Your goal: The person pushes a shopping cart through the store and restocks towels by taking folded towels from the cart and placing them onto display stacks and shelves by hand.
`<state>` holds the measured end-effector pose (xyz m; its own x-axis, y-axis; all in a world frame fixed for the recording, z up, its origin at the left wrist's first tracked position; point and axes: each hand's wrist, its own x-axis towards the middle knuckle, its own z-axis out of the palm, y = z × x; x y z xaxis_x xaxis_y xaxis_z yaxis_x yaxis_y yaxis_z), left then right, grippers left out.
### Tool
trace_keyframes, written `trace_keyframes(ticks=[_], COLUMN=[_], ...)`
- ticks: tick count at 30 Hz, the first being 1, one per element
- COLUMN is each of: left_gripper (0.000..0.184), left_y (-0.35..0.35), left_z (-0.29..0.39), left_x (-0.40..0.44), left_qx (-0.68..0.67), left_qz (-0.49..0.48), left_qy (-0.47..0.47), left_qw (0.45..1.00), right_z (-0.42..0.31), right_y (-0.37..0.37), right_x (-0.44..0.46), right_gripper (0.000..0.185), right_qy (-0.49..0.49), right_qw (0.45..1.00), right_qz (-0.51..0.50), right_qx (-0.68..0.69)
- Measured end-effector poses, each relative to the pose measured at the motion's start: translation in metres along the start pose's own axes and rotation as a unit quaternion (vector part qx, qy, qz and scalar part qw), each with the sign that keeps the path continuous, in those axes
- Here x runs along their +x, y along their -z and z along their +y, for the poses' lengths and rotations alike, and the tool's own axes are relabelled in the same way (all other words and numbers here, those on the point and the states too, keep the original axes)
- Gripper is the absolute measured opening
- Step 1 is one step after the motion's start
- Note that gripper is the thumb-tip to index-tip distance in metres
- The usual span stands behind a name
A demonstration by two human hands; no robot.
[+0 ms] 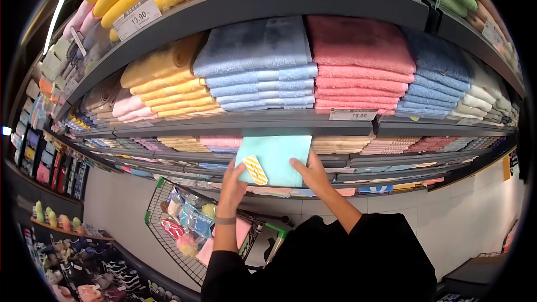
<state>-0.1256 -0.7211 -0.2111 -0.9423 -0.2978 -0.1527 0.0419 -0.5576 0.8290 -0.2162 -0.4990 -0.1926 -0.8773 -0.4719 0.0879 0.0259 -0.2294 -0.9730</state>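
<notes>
A folded mint-green cloth (279, 154) with a yellow-and-white striped tag (255, 170) is held up in front of the shelves. My left hand (233, 182) grips its left edge beside the tag, the thumb on top. On the right edge is my right hand (310, 170), its thumb pressed on the upper face and the other fingers hidden beneath. Behind the cloth, the shelf above carries folded stacks of yellow (173, 78), light blue (257, 50), coral pink (361, 50) and dark blue (436, 61) towels.
A wire shopping cart (159, 190) holding wrapped goods and a pink item stands at the lower left, beside my left forearm. Dark shelf edges (313, 0) with price labels (352, 115) run across the view. Slippers or shoes (92, 268) fill a rack at the bottom left.
</notes>
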Motion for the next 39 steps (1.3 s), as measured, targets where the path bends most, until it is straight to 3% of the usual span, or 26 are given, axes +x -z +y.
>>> trace_keyframes(ticks=[1, 5, 8, 11, 13, 14, 17, 21, 25, 26, 29, 34, 39], left_gripper=[0.054, 0.051, 0.047, 0.043, 0.041, 0.041, 0.041, 0.041, 0.041, 0.041, 0.041, 0.041, 0.040], left_y=[-0.001, -0.017, 0.004, 0.005, -0.015, -0.021, -0.022, -0.022, -0.025, -0.026, -0.020, -0.005, -0.030], left_z=[0.011, 0.046, 0.031, 0.021, 0.029, 0.028, 0.017, 0.003, -0.003, -0.004, -0.011, -0.031, -0.025], left_x=[0.010, 0.044, 0.094, 0.131, 0.132, 0.138, 0.156, 0.175, 0.182, 0.183, 0.177, 0.135, 0.102], left_qx=[0.047, 0.186, 0.282, 0.178, 0.180, 0.180, 0.189, 0.218, 0.260, 0.271, 0.310, 0.349, 0.332], left_qz=[-0.010, -0.022, -0.041, 0.068, 0.039, 0.036, 0.040, 0.049, 0.054, 0.056, 0.061, 0.073, 0.086], left_qy=[-0.002, 0.047, 0.022, 0.054, 0.040, 0.033, 0.013, -0.023, -0.059, -0.071, -0.113, -0.161, -0.136], left_qw=[0.999, 0.981, 0.958, 0.980, 0.982, 0.982, 0.981, 0.974, 0.962, 0.958, 0.942, 0.920, 0.929], right_z=[-0.004, 0.007, 0.013, 0.007, 0.017, 0.035, 0.005, 0.015, 0.005, 0.016, 0.011, 0.062, 0.072], right_y=[0.000, 0.007, 0.006, 0.002, 0.005, 0.017, 0.015, 0.007, 0.008, 0.011, 0.012, 0.027, 0.022], right_x=[0.008, 0.042, 0.062, 0.072, 0.082, 0.089, 0.059, 0.033, 0.015, 0.016, 0.003, 0.012, 0.021], right_gripper=[0.049, 0.045, 0.037, 0.038, 0.039, 0.034, 0.030, 0.046, 0.046, 0.047, 0.051, 0.063, 0.069], right_qy=[0.017, -0.086, -0.032, -0.035, -0.003, 0.032, -0.017, 0.107, 0.168, 0.226, 0.087, 0.004, -0.037], right_qw=[1.000, 0.996, 0.996, 0.988, 0.978, 0.970, 0.986, 0.983, 0.954, 0.935, 0.963, 0.964, 0.955], right_qz=[-0.009, 0.017, 0.085, 0.151, 0.204, 0.167, 0.091, 0.105, 0.107, 0.115, 0.065, 0.061, 0.073], right_qx=[-0.014, 0.021, -0.017, -0.013, -0.039, -0.173, -0.136, -0.104, -0.225, -0.249, -0.247, -0.257, -0.287])
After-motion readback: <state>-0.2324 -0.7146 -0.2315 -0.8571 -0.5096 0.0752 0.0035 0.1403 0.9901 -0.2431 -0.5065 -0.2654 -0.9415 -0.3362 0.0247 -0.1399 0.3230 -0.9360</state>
